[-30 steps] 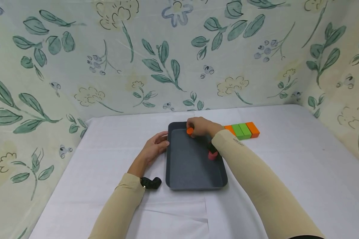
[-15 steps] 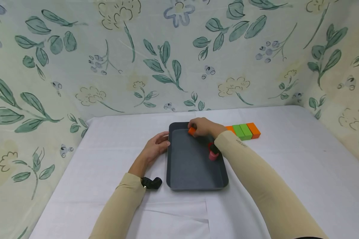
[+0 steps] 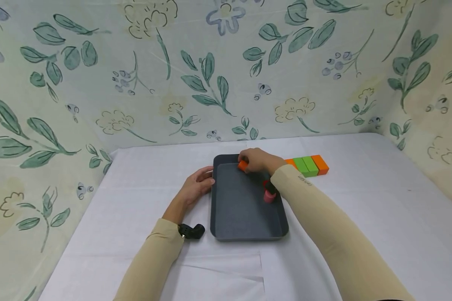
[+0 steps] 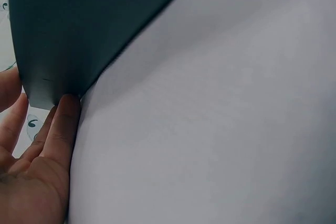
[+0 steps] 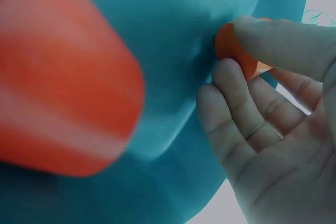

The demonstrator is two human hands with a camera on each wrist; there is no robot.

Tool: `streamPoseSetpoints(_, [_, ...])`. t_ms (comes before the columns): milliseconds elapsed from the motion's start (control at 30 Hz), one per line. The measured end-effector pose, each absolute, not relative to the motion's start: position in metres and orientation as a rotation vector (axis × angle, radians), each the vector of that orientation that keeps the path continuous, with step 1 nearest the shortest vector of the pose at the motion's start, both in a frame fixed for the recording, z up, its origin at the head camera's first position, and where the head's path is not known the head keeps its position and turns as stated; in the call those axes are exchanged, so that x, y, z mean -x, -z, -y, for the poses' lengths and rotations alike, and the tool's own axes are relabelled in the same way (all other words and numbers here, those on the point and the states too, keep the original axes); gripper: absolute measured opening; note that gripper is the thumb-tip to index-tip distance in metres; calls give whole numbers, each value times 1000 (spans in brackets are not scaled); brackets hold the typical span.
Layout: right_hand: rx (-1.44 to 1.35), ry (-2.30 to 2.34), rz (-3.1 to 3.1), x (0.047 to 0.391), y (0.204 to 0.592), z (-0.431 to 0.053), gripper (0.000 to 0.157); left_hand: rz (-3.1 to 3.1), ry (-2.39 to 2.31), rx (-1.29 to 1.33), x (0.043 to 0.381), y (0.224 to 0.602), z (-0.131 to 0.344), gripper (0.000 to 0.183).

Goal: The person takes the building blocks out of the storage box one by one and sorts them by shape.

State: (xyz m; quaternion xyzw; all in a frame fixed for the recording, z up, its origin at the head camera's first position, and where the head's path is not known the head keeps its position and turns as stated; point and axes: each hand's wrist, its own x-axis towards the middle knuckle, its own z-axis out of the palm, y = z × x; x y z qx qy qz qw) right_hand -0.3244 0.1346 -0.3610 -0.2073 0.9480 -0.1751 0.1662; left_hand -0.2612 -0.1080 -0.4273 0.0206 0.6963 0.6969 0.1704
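Note:
My right hand (image 3: 258,160) reaches into the far end of a dark grey tray (image 3: 245,217) and pinches a small orange cylinder block (image 3: 242,165) between thumb and fingers. In the right wrist view, the thumb lies over the orange block (image 5: 230,45) close to the tray's curved wall. A pink-red cylinder block (image 3: 269,197) stands by the tray's right side, partly hidden by the wrist camera; it looms large as a red-orange block (image 5: 63,77) in the right wrist view. Outside the tray's left rim, my left hand (image 3: 193,186) touches the wall with extended fingers (image 4: 62,129).
Beyond the tray's right edge, a row of orange and green blocks (image 3: 304,166) lies on the white-covered table (image 3: 361,196), partly behind the right wrist. A patterned cloth (image 3: 226,83) hangs behind the table.
The orange cylinder block has tilted in my right hand: its round end faced the camera, now its side does. My left hand keeps its place at the tray.

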Motion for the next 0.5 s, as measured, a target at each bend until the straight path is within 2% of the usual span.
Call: streamPoseSetpoints(500, [751,672,-2790,309,341,-154,35,-1967,-1991,-32,263,429,108,55])
